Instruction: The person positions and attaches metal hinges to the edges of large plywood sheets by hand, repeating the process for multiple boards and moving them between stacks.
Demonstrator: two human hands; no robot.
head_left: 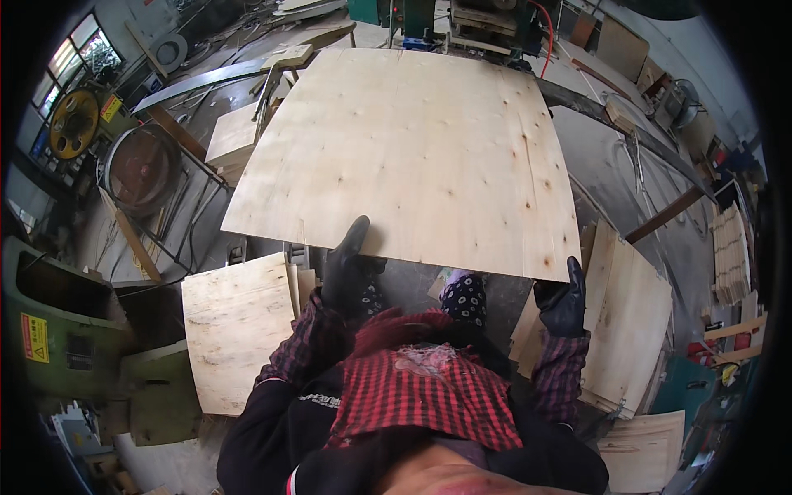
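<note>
A large pale plywood sheet (pixel 404 148), dotted with small knots, spans the middle of the view, tilted or flat, I cannot tell exactly. My left hand (pixel 346 264), in a dark glove, grips its near edge left of centre, thumb over the top face and fingers hidden under it. At the near right corner my right hand (pixel 563 293), also gloved, holds the same sheet with its thumb up along the edge. A stack of smaller panels (pixel 235 338) lies below the sheet at left; more leaning panels (pixel 619 322) stand beside my right arm.
A green machine (pixel 58 322) fills the lower left, with a large rusty wheel (pixel 140 169) above it. A machine with a red hose (pixel 487 29) stands beyond the sheet. A long dark beam (pixel 660 157) runs at right, near stacked boards (pixel 730 256). A small board (pixel 639 454) lies at lower right.
</note>
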